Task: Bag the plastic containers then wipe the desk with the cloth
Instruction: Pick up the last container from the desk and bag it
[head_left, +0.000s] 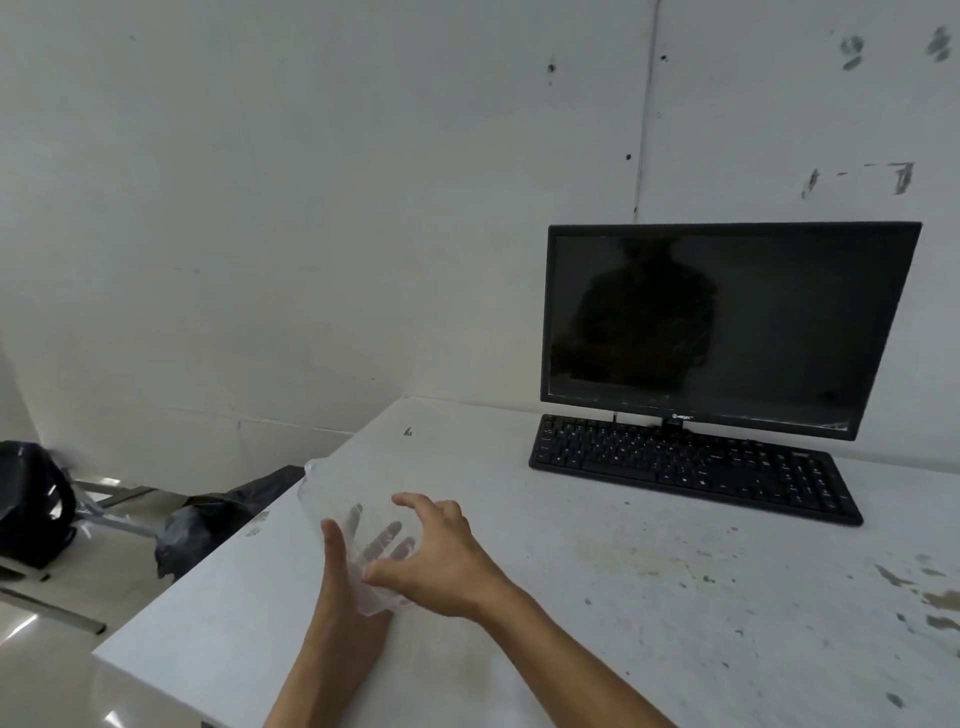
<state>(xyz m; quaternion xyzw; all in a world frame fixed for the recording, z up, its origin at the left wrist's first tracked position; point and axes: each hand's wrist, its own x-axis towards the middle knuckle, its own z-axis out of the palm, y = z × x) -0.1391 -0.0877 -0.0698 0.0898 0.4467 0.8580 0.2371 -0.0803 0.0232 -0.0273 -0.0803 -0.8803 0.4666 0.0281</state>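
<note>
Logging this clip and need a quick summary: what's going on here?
A person holds a clear container over the left part of the desk with both hands. The left hand grips it from below, fingers showing through the plastic, and the right hand curls over its near side. A black bag lies beside the desk's left edge; the container is not in it yet. Stains mark the desk's right side, and no cloth is in view.

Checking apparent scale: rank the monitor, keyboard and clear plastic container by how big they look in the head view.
1. monitor, clearly the largest
2. keyboard
3. clear plastic container, the smallest though nearest the camera
</note>
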